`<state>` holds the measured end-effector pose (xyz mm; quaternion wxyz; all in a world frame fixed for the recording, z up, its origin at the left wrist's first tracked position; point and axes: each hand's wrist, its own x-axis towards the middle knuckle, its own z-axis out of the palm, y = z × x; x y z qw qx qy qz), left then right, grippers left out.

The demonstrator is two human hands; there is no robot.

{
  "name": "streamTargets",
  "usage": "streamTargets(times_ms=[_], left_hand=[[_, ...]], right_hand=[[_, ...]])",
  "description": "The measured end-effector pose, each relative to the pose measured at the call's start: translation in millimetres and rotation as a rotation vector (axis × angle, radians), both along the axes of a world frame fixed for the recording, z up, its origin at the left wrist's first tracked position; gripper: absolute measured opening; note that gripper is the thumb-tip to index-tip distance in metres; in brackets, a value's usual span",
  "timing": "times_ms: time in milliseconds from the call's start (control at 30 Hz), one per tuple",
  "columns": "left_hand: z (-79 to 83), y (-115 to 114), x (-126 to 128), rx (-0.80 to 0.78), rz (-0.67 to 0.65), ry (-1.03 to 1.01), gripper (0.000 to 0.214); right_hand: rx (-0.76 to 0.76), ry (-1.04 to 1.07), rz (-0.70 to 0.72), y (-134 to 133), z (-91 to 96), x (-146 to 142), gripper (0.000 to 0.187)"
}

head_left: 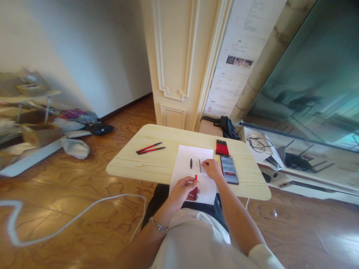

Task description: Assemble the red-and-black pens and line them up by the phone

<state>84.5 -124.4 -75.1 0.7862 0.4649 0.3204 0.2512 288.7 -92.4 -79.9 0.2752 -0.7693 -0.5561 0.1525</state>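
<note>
My left hand [183,190] is closed around a red pen barrel [195,190], held upright above the lower part of a white sheet of paper [183,153]. On that sheet, a thin dark pen refill [200,165] lies at the curled fingertips of my right hand [212,168], which look pinched on it. Left of the refill are a short black pen tip section [191,163] and a small, pale, thin piece [196,163], perhaps a spring.
Two red and black pens [151,148] lie on the left of the light wooden table [129,160]. A row of several similar pens [222,147] sits at the right, above a phone [229,170]. A white cable [84,213] crosses the floor.
</note>
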Motion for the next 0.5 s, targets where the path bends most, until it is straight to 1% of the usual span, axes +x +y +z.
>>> streamTargets(times_ms=[100, 233, 333, 433, 500], left_hand=[[0.0, 1.0, -0.4, -0.009, 0.001, 0.006, 0.034], [0.9, 0.9, -0.1, -0.013, 0.002, 0.014, 0.037], [2.7, 0.0, 0.0, -0.004, 0.008, 0.015, 0.038], [4.3, -0.7, -0.1, 0.014, 0.015, 0.015, 0.037], [4.9, -0.8, 0.3, 0.024, 0.016, 0.016, 0.038]], right_hand=[[-0.013, -0.062, 0.006, -1.1, 0.1, -6.2, 0.025], [-0.003, -0.042, -0.009, -1.1, -0.5, -7.2, 0.022], [0.049, 0.049, -0.019, -1.9, 1.0, -3.6, 0.02], [0.159, 0.168, -0.064, -6.8, 5.7, -2.1, 0.023], [0.216, 0.275, -0.057, -13.4, 9.5, -5.0, 0.026]])
